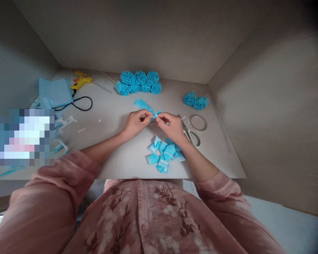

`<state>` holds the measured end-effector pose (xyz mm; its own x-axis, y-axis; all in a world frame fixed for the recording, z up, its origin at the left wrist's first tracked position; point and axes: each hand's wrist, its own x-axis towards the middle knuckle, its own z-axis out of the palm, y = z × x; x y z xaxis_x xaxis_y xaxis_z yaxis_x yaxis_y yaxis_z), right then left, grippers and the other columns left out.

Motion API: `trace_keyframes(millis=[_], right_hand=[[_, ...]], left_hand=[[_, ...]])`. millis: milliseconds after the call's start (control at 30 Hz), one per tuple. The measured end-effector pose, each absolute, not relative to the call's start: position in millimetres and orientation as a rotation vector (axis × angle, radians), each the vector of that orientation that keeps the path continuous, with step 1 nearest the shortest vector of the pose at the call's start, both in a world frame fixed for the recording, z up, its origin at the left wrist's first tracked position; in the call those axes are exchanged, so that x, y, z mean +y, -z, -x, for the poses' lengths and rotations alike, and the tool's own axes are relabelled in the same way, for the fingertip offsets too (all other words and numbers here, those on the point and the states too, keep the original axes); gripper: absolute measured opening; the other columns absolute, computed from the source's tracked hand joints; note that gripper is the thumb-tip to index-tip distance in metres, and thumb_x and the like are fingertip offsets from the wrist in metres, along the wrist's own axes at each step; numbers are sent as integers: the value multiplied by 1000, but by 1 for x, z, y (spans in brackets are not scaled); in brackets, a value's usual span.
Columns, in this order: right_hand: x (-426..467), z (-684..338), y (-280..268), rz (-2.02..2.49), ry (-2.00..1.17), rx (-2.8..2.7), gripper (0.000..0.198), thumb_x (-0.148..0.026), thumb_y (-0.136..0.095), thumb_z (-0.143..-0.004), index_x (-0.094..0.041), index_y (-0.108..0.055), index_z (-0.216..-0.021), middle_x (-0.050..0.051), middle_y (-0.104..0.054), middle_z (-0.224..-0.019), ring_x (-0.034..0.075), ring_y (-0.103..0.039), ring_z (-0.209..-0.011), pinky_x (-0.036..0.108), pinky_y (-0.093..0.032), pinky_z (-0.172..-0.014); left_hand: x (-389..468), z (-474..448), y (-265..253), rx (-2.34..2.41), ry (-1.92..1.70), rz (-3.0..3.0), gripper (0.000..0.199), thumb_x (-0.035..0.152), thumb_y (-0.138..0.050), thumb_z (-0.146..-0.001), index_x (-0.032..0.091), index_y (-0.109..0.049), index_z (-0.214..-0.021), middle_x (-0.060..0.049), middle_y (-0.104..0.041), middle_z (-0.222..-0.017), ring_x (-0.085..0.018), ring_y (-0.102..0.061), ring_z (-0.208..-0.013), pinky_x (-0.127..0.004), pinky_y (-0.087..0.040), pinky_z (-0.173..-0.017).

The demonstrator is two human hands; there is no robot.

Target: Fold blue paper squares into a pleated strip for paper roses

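Observation:
Over the middle of the table, my left hand [137, 121] and my right hand [171, 125] meet with fingertips pinched on a small blue crepe paper piece [157, 114]. Just behind my left fingers lies a crinkled blue strip [142, 104]; whether it joins the held piece I cannot tell. Below my hands is a loose pile of folded blue paper pieces [168, 151], some with white tape on them. Scissors [194, 137] with pale handles lie beside my right wrist, partly hidden by it. A roll of tape [198, 122] rests just past them.
Several blue paper roses [140, 83] stand in rows at the back, with two more roses [196, 100] at the right. A yellow glue gun [82, 80] with a black cord and a stack of blue sheets [55, 92] are at the left. Walls [137, 38] enclose the table.

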<state>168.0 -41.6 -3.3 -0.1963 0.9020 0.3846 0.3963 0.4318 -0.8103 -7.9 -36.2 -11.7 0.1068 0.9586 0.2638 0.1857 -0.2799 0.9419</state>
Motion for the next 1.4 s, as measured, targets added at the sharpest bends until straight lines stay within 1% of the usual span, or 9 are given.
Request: trace_keyframes(millis=[267, 500, 600, 700, 767, 833, 933, 1100, 1400], right_hand=[[-18, -184, 3, 1016, -1202, -1120, 26, -45, -78, -73, -22, -65, -75, -2, -69, -72, 9, -61, -61, 21, -47, -54], [-18, -185, 0, 967, -1310, -1116, 33, -49, -80, -69, -22, -65, -76, -2, -67, -74, 8, -60, -63, 20, -48, -56], [-22, -181, -1, 942, -1343, -1156, 35, -50, -81, -67, -21, -64, -75, -2, -67, -73, 8, -60, -64, 21, -48, -56], [-25, -178, -2, 954, -1346, -1204, 39, -54, -81, -67, -20, -63, -74, -1, -67, -74, 9, -60, -64, 22, -49, -57], [-27, -176, -3, 964, -1347, -1234, 41, -56, -81, -66, -20, -64, -75, 0, -68, -75, 10, -61, -64, 22, -50, -57], [-29, -175, -4, 959, -1358, -1263, 42, -57, -81, -66, -20, -64, -75, 0, -69, -74, 10, -61, -64, 23, -50, -57], [-32, -174, -4, 951, -1372, -1292, 42, -57, -81, -66, -20, -65, -76, 0, -69, -74, 10, -61, -63, 23, -51, -58], [-30, -174, -1, 967, -1384, -1280, 41, -55, -83, -65, -19, -68, -77, 0, -69, -72, 10, -61, -62, 23, -50, -57], [-28, -182, -1, 978, -1353, -1443, 40, -58, -75, -77, -20, -74, -86, 4, -75, -84, 15, -68, -75, 29, -55, -74]], left_hand=[[-20, 30, -16, 1183, -1345, -1412, 11, 29, -56, -83, 19, -58, -78, 6, -45, -48, -8, -35, -45, -21, -27, -47], [-57, 119, -31, 1464, -736, -1884, 43, 47, -53, -86, 18, -52, -54, 2, -45, -49, -9, -38, -49, -22, -30, -50], [-74, 156, -13, 1679, -557, -2038, 41, 48, -51, -85, 20, -60, -56, 1, -49, -49, -13, -44, -51, -24, -33, -52], [-85, 172, -6, 1780, -544, -2393, 24, 36, -53, -82, 22, -72, -81, -9, -73, -98, -28, -63, -94, -38, -47, -83], [-88, 167, -11, 1808, -566, -2497, 31, 28, -49, -86, 24, -73, -106, -9, -64, -136, -36, -54, -126, -53, -39, -106], [-85, 150, -18, 1728, -642, -2447, 37, 28, -49, -91, 26, -67, -123, -7, -54, -150, -35, -47, -137, -56, -32, -115], [-71, 109, -25, 1505, -921, -2151, 46, 41, -62, -86, 19, -66, -126, -13, -62, -139, -29, -58, -124, -45, -43, -108], [-41, 43, -23, 1126, -967, -1494, 51, 58, -63, -83, 16, -69, -112, -13, -74, -112, -18, -68, -89, -28, -52, -73], [-20, 17, -22, 1008, -1057, -1219, 27, 40, -75, -72, 16, -64, -77, -2, -67, -69, -10, -60, -61, -23, -48, -64]])
